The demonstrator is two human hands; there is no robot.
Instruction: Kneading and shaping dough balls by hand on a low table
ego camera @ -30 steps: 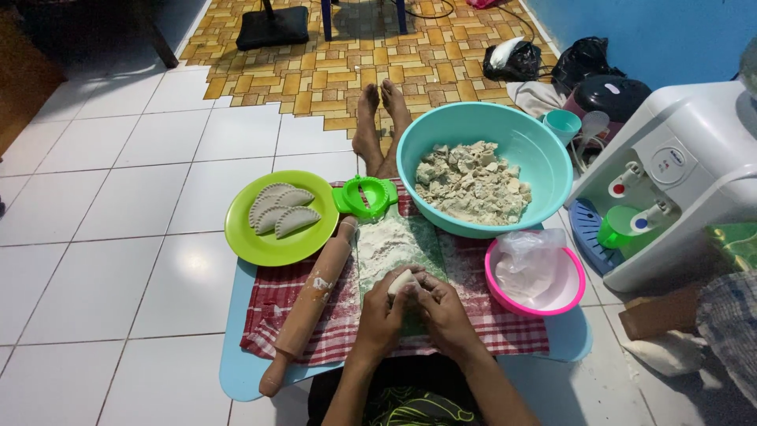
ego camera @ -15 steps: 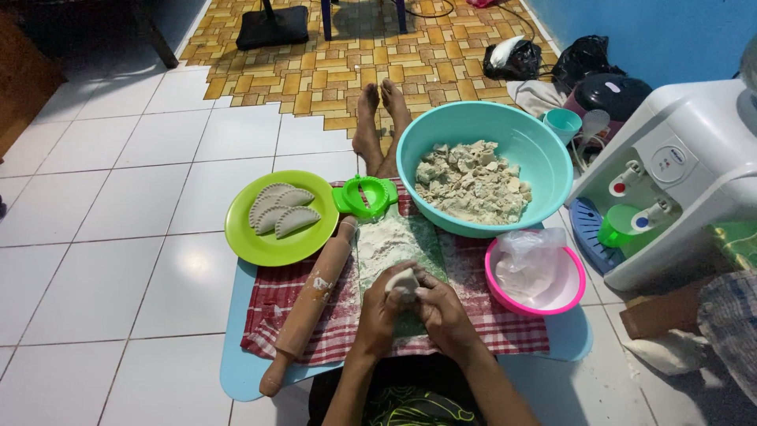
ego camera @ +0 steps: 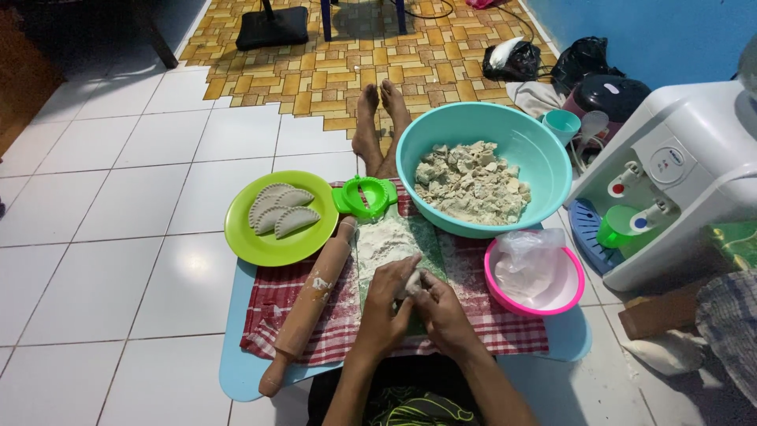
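1. Head view, the hands: the left hand and the right hand meet near the middle of the scene, cupped toward each other. Between them sits a small pale lump of dough; the fingers of both hands curl around it and pinch it from either side, with the fingertips pressed close together.
2. Head view, under the hands: the dough is held just above a floured green board, which lies on a red checked cloth spread over a light blue mat on the white tiled floor.
3. Head view, to the left: a wooden rolling pin lies slanted on the cloth, just beside the left hand, dusted with flour. Farther left and farther away, a green plate carries three folded, crimped pastries.
4. Head view, far side: a green hinged pastry press rests at the far edge of the cloth, touching the plate's rim area. To its right a big turquoise bowl holds chunks of pale filling. The person's bare feet stretch out beyond the press.
5. Head view, to the right: a pink bowl with a clear plastic bag inside stands near the right hand, close under the turquoise bowl. Farther right stands a white water dispenser.
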